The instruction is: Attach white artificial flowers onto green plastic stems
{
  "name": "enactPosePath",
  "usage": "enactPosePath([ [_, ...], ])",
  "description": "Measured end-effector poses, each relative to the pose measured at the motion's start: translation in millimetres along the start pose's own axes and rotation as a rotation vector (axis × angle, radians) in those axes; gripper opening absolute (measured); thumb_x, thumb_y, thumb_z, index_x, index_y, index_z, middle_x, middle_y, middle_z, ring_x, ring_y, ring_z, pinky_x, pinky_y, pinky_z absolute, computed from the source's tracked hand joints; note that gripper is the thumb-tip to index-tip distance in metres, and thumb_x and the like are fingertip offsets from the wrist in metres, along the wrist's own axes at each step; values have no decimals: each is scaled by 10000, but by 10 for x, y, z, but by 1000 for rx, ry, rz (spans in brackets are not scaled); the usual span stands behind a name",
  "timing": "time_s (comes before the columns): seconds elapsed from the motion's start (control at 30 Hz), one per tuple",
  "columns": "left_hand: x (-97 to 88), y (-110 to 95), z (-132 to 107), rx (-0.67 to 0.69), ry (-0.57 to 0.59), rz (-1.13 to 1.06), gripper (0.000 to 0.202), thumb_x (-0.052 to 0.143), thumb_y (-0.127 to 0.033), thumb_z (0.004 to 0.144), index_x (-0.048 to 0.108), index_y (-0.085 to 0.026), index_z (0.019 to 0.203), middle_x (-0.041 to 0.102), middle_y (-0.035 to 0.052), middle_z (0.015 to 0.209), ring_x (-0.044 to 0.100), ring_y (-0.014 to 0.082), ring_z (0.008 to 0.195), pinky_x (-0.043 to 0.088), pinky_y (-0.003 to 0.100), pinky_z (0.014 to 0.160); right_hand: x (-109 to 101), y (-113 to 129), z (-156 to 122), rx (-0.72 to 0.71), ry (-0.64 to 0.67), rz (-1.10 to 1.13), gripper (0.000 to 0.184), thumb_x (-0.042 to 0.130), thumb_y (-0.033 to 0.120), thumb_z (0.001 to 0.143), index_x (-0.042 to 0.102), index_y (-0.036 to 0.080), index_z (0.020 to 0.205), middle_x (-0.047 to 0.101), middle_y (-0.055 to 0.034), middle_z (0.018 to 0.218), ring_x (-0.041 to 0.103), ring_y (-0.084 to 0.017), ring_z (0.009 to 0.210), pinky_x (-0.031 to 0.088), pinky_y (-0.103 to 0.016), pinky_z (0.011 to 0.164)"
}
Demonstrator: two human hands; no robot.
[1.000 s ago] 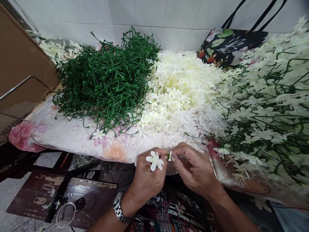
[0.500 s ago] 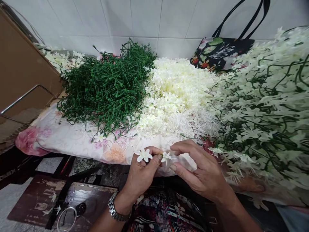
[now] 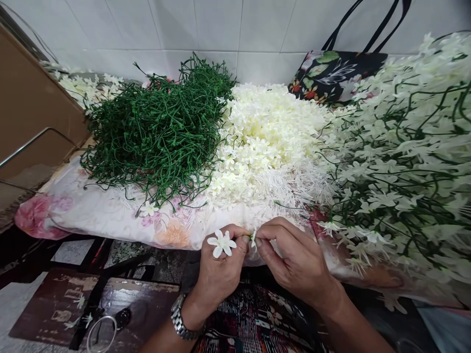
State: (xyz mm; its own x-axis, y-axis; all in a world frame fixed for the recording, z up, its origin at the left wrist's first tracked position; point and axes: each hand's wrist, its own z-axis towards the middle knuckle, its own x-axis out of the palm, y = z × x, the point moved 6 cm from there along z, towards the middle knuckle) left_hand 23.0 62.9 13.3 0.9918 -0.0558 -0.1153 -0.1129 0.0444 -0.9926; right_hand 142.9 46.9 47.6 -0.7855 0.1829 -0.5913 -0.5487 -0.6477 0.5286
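My left hand (image 3: 223, 262) is closed, pinching a green stem between thumb and forefinger. One artificial white flower (image 3: 221, 243) sits over its knuckles. A second, smaller white flower (image 3: 253, 237) pokes out past the thumb tip, seen edge-on. My right hand (image 3: 294, 260) closes its thumb and forefinger on the front of that second flower; the part between the fingertips is hidden. Beyond the hands lie a mound of green plastic stems (image 3: 158, 132), a heap of loose white blossoms (image 3: 272, 122) and a patch of thin white stamens (image 3: 298, 182).
Assembled white flowers on green stems (image 3: 397, 176) are piled high at the right. A floral cloth (image 3: 121, 220) covers the work surface. At the left stands a cardboard box (image 3: 40, 98); a black floral bag (image 3: 334, 76) leans on the tiled wall (image 3: 206, 24).
My right hand has moved left, and its spread thumb and forefinger have closed on the stamens at the small flower. The left hand keeps its pinch nearly in place.
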Motion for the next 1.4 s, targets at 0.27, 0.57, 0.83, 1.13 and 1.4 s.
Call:
enactPosePath([
  [0.27,25,15,-9,70,-9,77,185,482,-172,785,590,-145,637,526,-23,531,460,93,494,385,193,470,73,-57,-37,30,-23,39,128,463,39,840,490,164,842,541,-28,685,539,-123,631,465,-233,549],
  [0.57,37,2,-15,122,30,239,223,469,-154,804,561,-153,601,529,-15,537,469,100,510,390,205,494,108,-99,-60,29,19,48,135,465,31,838,485,161,870,534,-35,704,533,-130,655,466,-240,567],
  [0.83,7,-14,9,108,60,152,153,487,-139,774,639,-157,770,656,9,669,579,126,610,461,211,565,76,-192,-56,190,28,150,107,484,108,859,515,186,794,545,7,674,536,-98,600,428,-200,528],
  [1.13,7,-43,-42,167,31,274,196,463,-97,778,596,-167,651,576,-12,592,527,109,558,412,207,537,64,-211,-58,200,19,179,105,487,107,837,538,177,778,554,10,663,520,-90,582,422,-193,531],
  [1.4,6,42,-56,128,59,273,209,458,-99,770,615,-157,645,555,-9,586,503,105,547,391,206,518,57,-192,-47,196,26,156,108,481,96,825,528,177,772,554,14,656,517,-85,577,420,-183,527],
])
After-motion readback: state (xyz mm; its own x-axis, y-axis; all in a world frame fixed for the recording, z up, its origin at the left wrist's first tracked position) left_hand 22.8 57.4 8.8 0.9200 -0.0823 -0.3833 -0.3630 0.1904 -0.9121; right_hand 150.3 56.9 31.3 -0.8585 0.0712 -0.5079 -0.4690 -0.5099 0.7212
